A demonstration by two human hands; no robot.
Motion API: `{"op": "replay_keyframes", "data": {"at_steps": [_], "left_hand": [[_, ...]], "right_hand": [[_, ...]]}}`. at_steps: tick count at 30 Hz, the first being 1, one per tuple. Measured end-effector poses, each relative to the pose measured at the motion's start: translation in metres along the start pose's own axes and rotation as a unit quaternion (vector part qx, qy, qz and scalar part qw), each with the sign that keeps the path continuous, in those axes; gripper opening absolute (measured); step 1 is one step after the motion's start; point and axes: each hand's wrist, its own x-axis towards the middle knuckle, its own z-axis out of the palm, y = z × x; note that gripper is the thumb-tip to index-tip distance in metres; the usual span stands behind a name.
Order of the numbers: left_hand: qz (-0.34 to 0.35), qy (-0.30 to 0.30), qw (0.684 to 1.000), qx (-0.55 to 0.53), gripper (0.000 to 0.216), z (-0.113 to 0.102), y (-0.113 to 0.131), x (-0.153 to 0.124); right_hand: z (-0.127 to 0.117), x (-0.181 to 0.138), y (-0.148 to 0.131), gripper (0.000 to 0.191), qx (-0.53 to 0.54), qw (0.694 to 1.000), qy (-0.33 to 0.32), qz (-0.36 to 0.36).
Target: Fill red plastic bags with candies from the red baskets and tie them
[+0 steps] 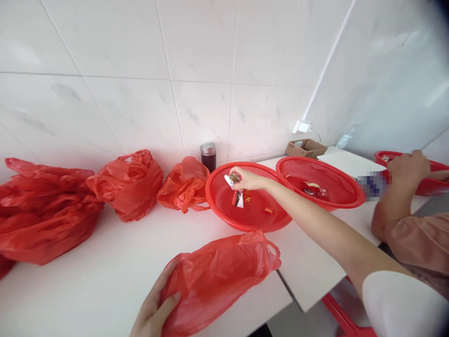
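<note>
My left hand (159,299) grips a thin red plastic bag (217,276) by its side, thumb on the front and fingers behind. The bag lies slanted over the table's front edge, its handle end toward the right. My right arm reaches across to a round red mesh basket (210,199). Over its inside, my right hand (243,179) pinches small wrapped packets (231,179), white and brownish. Below the hand, a red-and-white packet (239,199) and small orange-red wrapped pieces (268,210) lie on the basket's bottom.
Several filled red bags (129,187) stand along the wall at left. A dark flask (208,157) is behind the basket. To the right are a second red basket (351,199) with packets, a cardboard box (306,148) and a co-worker's arm (400,192). A red stool (345,316) sits below.
</note>
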Motion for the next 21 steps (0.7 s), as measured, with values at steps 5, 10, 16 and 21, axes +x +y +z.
{"op": "replay_keyframes", "data": {"at_steps": [5, 10, 16, 21], "left_hand": [[-0.023, -0.07, 0.997, -0.022, 0.052, 0.014, 0.002, 0.007], [-0.044, -0.093, 0.988, -0.111, 0.065, 0.026, -0.006, 0.014], [-0.053, -0.094, 0.987, -0.119, 0.082, 0.023, -0.016, 0.016], [0.038, -0.034, 0.999, -0.012, 0.074, 0.012, -0.015, 0.016]], "right_hand": [[0.005, -0.037, -0.06, 0.041, 0.135, 0.976, 0.156, -0.068], [0.09, -0.103, -0.107, 0.049, 0.157, 0.933, 0.289, -0.145], [0.174, -0.141, -0.091, 0.056, 0.079, 0.978, 0.152, -0.119], [0.164, -0.135, -0.073, 0.072, 0.06, 0.99, -0.108, -0.067]]}}
